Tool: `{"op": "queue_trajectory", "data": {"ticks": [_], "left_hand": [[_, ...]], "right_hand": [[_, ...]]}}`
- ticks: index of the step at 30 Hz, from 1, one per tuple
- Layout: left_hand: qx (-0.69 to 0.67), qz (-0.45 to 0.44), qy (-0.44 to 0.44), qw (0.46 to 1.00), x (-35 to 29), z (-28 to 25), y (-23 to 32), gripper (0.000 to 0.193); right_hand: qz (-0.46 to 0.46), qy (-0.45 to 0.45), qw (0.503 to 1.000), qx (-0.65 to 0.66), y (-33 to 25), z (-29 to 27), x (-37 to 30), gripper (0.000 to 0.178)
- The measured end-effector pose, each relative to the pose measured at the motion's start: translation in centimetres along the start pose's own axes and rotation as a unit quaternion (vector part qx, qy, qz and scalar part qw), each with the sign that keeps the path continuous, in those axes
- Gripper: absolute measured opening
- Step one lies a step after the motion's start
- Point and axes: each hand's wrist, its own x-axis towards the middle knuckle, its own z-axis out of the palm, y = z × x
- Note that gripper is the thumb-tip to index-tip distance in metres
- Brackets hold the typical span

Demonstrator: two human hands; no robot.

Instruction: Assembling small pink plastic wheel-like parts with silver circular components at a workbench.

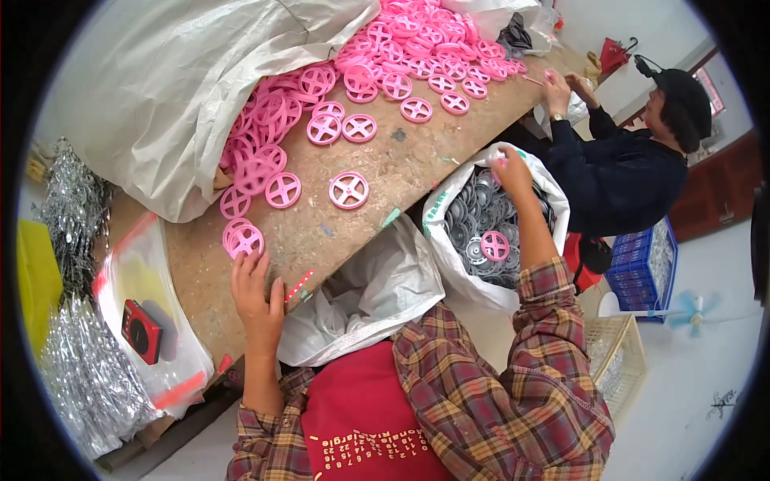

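Observation:
My left hand (258,303) is at the table's near edge, fingers apart. Its fingertips reach the lower rim of a pink spoked wheel (244,240), which overlaps others at the front of a large pile. My right hand (513,171) hovers over an open white sack (437,232) of grey wheels (469,215). Its fingers are bent together, and a bit of pink shows at the fingertips; what they hold is too small to make out. Among the grey wheels lies one pink wheel (495,246). A single light pink wheel (349,191) rests apart on the tabletop.
A big white woven sack (200,88) lies beside the heaped pink wheels (401,48). Another white bag (377,297) hangs at the table edge before me. Silver tinsel (88,369) and a red device (142,331) are at left. A co-worker (618,168) in dark clothes works at right.

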Motion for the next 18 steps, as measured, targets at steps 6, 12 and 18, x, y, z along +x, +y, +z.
{"op": "queue_trajectory", "data": {"ticks": [6,12,18], "left_hand": [[-0.004,0.0,0.003,1.0,0.0,-0.2,0.4,0.043],[-0.014,0.005,0.003,1.0,0.2,0.4,0.3,0.041],[0.0,-0.002,0.0,1.0,-0.2,0.1,0.0,0.039]], "right_hand": [[-0.017,0.077,0.995,-0.063,4.6,1.8,-2.1,0.039],[-0.042,-0.007,0.959,0.279,-2.7,-2.1,-0.2,0.034],[-0.115,-0.187,0.97,0.105,-10.1,-5.2,-5.3,0.043]]}}
